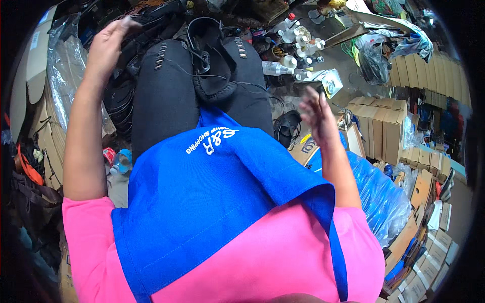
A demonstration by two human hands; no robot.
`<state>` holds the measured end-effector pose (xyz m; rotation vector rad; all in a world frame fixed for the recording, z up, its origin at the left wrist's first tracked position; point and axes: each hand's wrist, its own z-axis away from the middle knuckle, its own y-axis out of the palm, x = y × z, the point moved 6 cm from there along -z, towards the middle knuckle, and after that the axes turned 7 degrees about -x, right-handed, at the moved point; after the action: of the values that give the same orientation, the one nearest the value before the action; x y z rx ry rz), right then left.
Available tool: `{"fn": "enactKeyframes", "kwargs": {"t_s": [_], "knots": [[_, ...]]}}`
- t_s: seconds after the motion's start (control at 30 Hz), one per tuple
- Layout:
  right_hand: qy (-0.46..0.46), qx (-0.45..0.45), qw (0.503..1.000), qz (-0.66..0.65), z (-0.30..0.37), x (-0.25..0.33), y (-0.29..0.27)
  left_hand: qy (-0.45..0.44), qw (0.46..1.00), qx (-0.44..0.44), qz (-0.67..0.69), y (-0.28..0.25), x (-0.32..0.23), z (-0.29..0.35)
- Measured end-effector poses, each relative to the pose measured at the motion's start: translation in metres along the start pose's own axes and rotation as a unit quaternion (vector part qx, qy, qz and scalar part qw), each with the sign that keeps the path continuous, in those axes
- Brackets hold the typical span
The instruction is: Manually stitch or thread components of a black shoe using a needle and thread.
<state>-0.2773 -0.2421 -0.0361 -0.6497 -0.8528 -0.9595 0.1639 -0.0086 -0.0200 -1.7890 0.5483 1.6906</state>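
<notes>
A black shoe [216,86] with stitching along its edge rests between my knees, its strap and buckle at the upper part. Thin dark thread [253,85] trails from it across both trouser legs. My left hand [107,46] is raised beyond my left knee, thumb and fingers brought together; whatever they grip is too fine to make out. Out to the right, my right hand [321,115] is lifted apart from the shoe. Its fingers are bent and smeared by motion, so I cannot see whether they hold the thread.
A blue cloth [187,177] covers my lap. Several plastic bottles [289,61] and a rectangular can [331,82] stand ahead on the right. Stacked cardboard [381,121] and a plastic-wrapped blue bundle [376,187] lie rightward. Black shoe pieces [121,103] are heaped on the left, beside clear plastic [68,65].
</notes>
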Motion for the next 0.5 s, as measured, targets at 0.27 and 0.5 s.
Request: {"fn": "enactKeyframes", "kwargs": {"t_s": [0.27, 0.5], "knots": [[-0.356, 0.275, 0.747, 0.489, 0.026, 0.093, 0.173, 0.221, 0.928, 0.211, -0.214, 0.159, -0.045, 0.053], [-0.366, 0.350, 0.697, 0.508, 0.018, 0.063, 0.176, 0.168, 0.929, 0.264, -0.197, 0.178, -0.033, 0.045]]}}
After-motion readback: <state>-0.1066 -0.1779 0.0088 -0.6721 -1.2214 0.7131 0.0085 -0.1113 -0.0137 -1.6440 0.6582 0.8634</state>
